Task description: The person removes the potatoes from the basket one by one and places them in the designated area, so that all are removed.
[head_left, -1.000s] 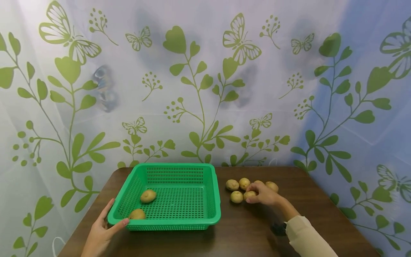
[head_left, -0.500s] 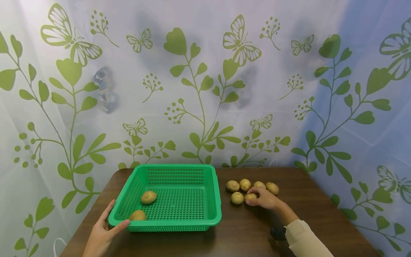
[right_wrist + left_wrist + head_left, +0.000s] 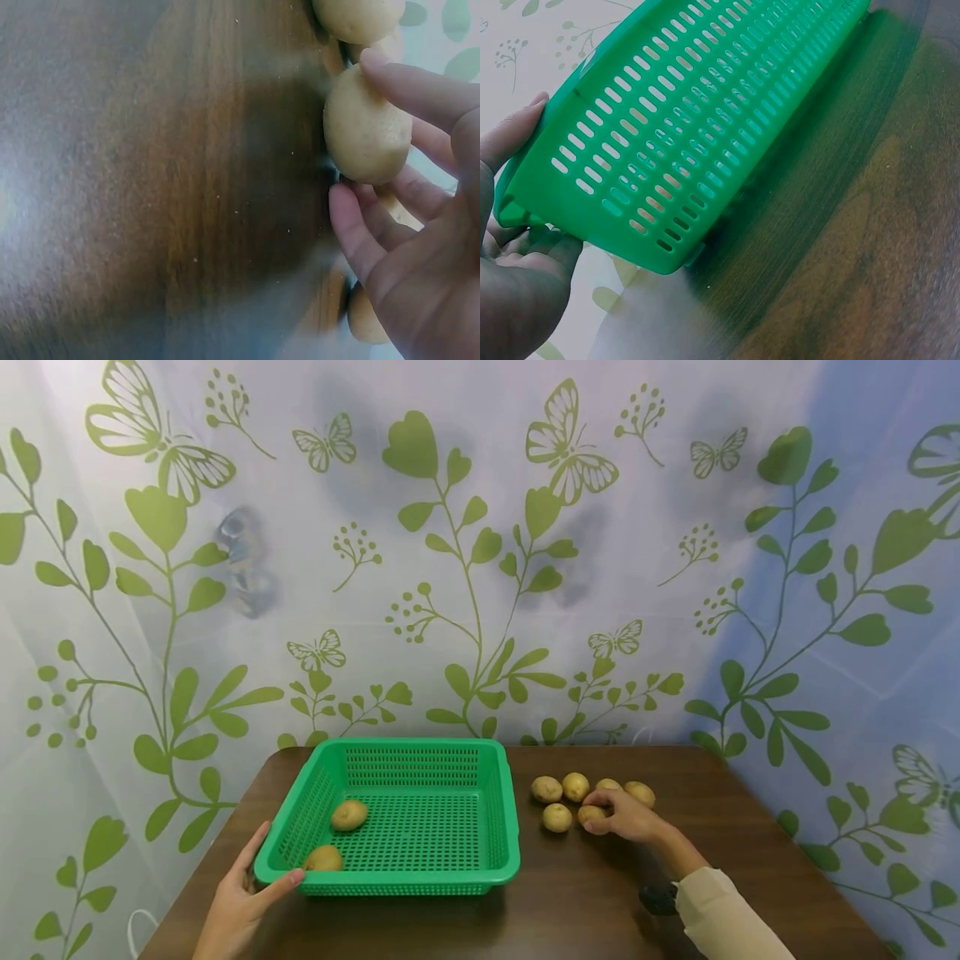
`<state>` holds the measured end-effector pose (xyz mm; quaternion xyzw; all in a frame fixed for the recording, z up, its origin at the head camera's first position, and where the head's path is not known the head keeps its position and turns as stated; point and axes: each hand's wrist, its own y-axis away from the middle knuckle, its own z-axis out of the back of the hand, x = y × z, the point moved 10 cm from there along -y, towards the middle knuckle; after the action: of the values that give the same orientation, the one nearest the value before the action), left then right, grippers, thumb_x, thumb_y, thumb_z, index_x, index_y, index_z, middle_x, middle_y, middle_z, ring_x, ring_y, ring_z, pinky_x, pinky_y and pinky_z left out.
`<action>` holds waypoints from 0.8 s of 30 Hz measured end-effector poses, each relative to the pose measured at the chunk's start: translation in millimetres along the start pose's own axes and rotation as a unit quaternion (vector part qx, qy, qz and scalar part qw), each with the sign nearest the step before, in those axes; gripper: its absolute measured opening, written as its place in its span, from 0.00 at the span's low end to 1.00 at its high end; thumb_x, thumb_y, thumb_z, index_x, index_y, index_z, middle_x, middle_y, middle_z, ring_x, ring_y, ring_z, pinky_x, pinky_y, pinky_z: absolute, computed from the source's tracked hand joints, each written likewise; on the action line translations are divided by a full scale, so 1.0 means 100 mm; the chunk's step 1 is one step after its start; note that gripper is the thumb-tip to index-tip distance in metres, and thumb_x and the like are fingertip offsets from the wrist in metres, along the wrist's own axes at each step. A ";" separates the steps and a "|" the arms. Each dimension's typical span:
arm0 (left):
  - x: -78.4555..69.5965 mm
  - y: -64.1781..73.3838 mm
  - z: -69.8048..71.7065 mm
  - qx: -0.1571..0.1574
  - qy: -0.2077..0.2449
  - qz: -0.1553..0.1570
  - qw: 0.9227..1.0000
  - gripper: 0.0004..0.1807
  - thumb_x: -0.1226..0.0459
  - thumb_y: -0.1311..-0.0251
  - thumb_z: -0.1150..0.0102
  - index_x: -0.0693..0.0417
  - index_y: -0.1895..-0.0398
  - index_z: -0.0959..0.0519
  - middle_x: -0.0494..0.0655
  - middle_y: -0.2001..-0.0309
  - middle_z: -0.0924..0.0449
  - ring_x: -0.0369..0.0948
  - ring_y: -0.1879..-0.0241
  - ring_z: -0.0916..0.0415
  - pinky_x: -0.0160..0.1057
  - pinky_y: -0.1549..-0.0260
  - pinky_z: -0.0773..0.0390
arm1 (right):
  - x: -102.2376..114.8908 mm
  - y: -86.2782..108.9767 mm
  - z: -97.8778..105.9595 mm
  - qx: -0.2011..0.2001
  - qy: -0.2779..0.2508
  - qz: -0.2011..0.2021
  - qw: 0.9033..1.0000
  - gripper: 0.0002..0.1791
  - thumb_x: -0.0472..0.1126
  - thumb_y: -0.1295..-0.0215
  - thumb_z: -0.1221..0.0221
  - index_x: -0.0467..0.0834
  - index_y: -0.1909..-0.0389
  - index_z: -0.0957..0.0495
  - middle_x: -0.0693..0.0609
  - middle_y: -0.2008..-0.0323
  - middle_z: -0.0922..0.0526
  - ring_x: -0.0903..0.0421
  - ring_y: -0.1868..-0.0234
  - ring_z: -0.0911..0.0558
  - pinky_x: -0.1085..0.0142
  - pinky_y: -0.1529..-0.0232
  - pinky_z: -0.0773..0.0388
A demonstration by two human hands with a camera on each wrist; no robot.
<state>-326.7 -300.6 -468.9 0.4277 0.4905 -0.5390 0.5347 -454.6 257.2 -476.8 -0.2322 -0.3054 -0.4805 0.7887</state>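
A green plastic basket [image 3: 420,878] with slotted walls stands on the table, with two potatoes inside: one potato [image 3: 349,815] near its left wall and another potato [image 3: 324,858] in the near left corner. My left hand [image 3: 238,902] grips that corner, thumb over the rim and fingers beneath it, as the left wrist view [image 3: 525,277] shows of the hand. Right of the basket, my right hand [image 3: 630,818] holds a potato [image 3: 367,127] between thumb and fingers. Whether this potato still touches the table I cannot tell.
Several loose potatoes surround the right hand: one potato [image 3: 557,818] to its left, a potato [image 3: 547,789] and a potato [image 3: 576,787] behind, and a potato [image 3: 640,794] farther right. A patterned curtain [image 3: 480,568] hangs behind the brown table [image 3: 570,910].
My right hand's fingers have settled around the front potato, which has shifted very slightly. The left hand keeps its grip on the basket. The head view has tilted a little.
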 end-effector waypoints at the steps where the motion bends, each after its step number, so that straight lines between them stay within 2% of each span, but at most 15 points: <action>1: 0.00 0.00 0.00 -0.001 0.001 0.000 1.000 0.53 0.65 0.29 0.35 0.57 0.15 0.64 0.71 0.22 0.54 0.15 0.48 0.32 0.24 0.54 0.23 | 0.01 0.00 0.00 0.000 0.001 -0.001 1.000 0.22 0.39 0.36 0.28 0.30 0.47 0.20 0.42 0.50 0.17 0.39 0.46 0.21 0.50 0.49 0.22; 10: 0.01 0.00 -0.01 -0.001 0.010 0.002 1.000 0.54 0.66 0.29 0.35 0.56 0.15 0.65 0.70 0.22 0.54 0.14 0.47 0.32 0.23 0.53 0.24 | 0.06 -0.02 -0.01 0.004 0.025 -0.017 1.000 0.21 0.44 0.36 0.27 0.35 0.48 0.18 0.47 0.51 0.17 0.45 0.50 0.20 0.53 0.52 0.21; 17: 0.02 0.00 -0.03 0.001 0.009 -0.002 1.000 0.53 0.66 0.29 0.35 0.56 0.15 0.64 0.70 0.21 0.57 0.14 0.47 0.32 0.23 0.53 0.24 | 0.12 -0.02 0.07 0.017 -0.008 0.012 1.000 0.20 0.36 0.35 0.29 0.27 0.49 0.21 0.40 0.53 0.19 0.39 0.49 0.21 0.53 0.52 0.20; 24: 0.01 0.01 -0.01 -0.004 0.009 0.007 1.000 0.53 0.66 0.29 0.35 0.55 0.15 0.64 0.70 0.21 0.56 0.15 0.48 0.31 0.23 0.54 0.24 | 0.18 -0.04 0.15 0.031 -0.001 -0.011 0.999 0.20 0.39 0.31 0.31 0.30 0.47 0.22 0.36 0.51 0.19 0.38 0.49 0.19 0.55 0.56 0.18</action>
<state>-326.1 -299.7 -469.9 0.4343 0.4943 -0.5292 0.5357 -455.8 254.1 -453.2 -0.2044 -0.3235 -0.4789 0.7901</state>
